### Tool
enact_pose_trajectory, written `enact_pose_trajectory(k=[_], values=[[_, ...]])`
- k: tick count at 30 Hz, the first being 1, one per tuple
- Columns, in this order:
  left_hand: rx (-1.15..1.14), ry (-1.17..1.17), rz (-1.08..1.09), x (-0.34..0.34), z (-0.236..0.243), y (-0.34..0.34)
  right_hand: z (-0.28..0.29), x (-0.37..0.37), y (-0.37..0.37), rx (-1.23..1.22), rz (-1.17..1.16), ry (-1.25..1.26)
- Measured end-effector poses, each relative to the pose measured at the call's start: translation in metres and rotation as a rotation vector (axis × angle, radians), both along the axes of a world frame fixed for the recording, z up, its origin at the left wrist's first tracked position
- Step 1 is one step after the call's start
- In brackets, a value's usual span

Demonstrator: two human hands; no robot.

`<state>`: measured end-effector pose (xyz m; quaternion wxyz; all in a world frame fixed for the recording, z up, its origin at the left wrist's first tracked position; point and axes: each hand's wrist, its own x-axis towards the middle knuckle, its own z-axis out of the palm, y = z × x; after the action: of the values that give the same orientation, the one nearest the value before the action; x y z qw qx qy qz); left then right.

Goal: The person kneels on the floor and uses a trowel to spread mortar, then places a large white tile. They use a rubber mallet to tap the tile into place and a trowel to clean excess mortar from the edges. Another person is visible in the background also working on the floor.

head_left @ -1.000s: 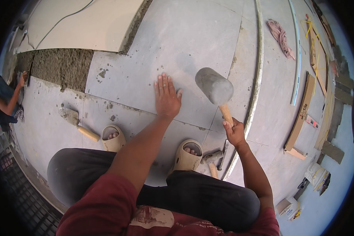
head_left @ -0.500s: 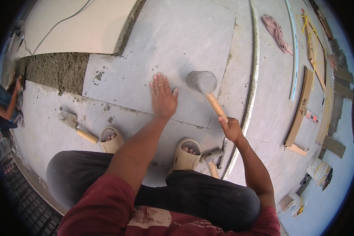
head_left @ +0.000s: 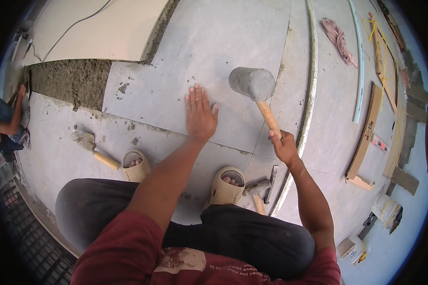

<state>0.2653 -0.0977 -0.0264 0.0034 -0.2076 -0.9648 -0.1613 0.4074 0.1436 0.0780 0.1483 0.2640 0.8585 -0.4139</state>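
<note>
My left hand [head_left: 200,117] lies open, fingers spread, on a large grey tile [head_left: 157,85] with cement spatters. My right hand [head_left: 283,148] grips the wooden handle of a grey-headed rubber mallet [head_left: 252,83], raised over the tile's right part. A trowel [head_left: 84,140] with a wooden handle lies left of my sandalled feet. A hammer [head_left: 257,188] lies beside my right foot with a dark metal tool next to it. Left of the tile is a bed of wet mortar [head_left: 69,81], with a cream board [head_left: 90,35] above it.
A co-worker [head_left: 7,126] works at the far left beside a dark grating [head_left: 21,216]. To the right lie a long straightedge [head_left: 312,61], a pink cloth [head_left: 337,40], a light-blue pipe [head_left: 358,95], cardboard strips [head_left: 364,133], yellow straps and buckets [head_left: 385,211].
The mallet head dipped lower half a second ago and is now raised again, with my right hand higher. My left hand stays on the tile. The co-worker's hand has moved up slightly.
</note>
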Motion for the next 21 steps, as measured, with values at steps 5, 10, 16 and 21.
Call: enact_pose_trajectory(k=[5,10,16,21], values=[[-0.025,-0.008,0.031,-0.006,0.002,-0.022,0.083,-0.049,-0.026,-0.388,-0.101,0.418],[0.003,-0.070,0.011,-0.002,0.004,-0.006,-0.012,0.011,-0.008,-0.020,0.034,0.499],[0.004,-0.099,0.029,-0.004,0.003,-0.020,0.039,-0.037,-0.025,-0.319,-0.150,0.138],[0.055,-0.056,0.075,-0.003,0.004,-0.030,0.069,-0.044,-0.020,-0.335,-0.170,0.318]])
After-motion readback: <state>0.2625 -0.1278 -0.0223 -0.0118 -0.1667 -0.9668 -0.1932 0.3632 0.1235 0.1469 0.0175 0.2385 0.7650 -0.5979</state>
